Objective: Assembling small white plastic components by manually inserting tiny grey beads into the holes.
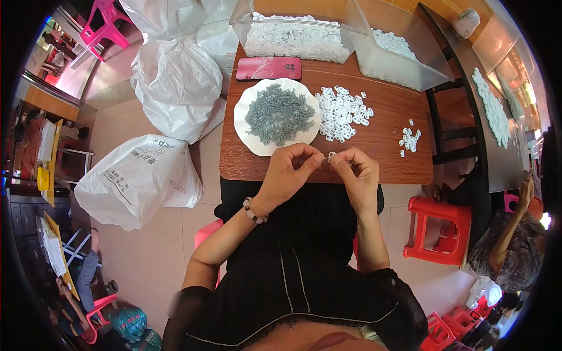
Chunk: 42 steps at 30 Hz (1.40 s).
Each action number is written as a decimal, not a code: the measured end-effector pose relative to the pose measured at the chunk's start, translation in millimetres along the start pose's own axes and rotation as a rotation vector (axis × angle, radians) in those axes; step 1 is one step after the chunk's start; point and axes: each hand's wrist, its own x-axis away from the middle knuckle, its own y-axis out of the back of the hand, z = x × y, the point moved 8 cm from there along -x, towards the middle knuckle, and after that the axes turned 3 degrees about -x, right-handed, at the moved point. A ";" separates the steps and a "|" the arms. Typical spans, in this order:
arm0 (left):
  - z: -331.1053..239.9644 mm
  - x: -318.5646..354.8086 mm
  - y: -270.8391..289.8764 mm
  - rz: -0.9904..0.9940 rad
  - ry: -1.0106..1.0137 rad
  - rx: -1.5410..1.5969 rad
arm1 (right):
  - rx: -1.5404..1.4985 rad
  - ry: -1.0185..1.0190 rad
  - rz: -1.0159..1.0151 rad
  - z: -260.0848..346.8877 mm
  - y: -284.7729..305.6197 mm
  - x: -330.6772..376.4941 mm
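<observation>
My left hand (291,171) and my right hand (356,171) meet at the near edge of a small brown table (380,146). Together they pinch one small white plastic piece (332,156) between the fingertips; what else the left fingers hold is too small to tell. Just beyond my left hand stands a white scalloped plate (250,131) heaped with small grey pieces (279,114). A loose pile of white plastic pieces (341,112) lies right of the plate. A smaller cluster of white pieces (409,139) sits further right.
A pink phone (268,68) lies behind the plate. Two clear tubs (351,23) of white pieces stand at the back. White sacks (140,178) rest on the floor at left. A red stool (439,228) and another person (515,245) are at right.
</observation>
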 end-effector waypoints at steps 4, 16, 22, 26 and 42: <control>2.5 -0.6 0.0 -0.012 0.015 -0.002 | 0.015 -0.001 -0.009 -3.8 3.1 -0.2; 5.1 -1.2 0.9 -0.023 -0.014 -0.017 | 0.066 0.024 -0.014 -2.2 1.5 1.5; 6.2 -1.1 2.8 -0.022 0.006 -0.033 | 0.108 0.036 -0.032 -2.0 2.3 0.7; 6.3 -1.0 0.9 -0.025 -0.001 -0.009 | 0.111 0.007 -0.024 -7.1 1.6 1.6; 8.9 2.8 0.4 -0.043 0.009 -0.052 | 0.143 -0.019 -0.014 -12.9 1.7 1.3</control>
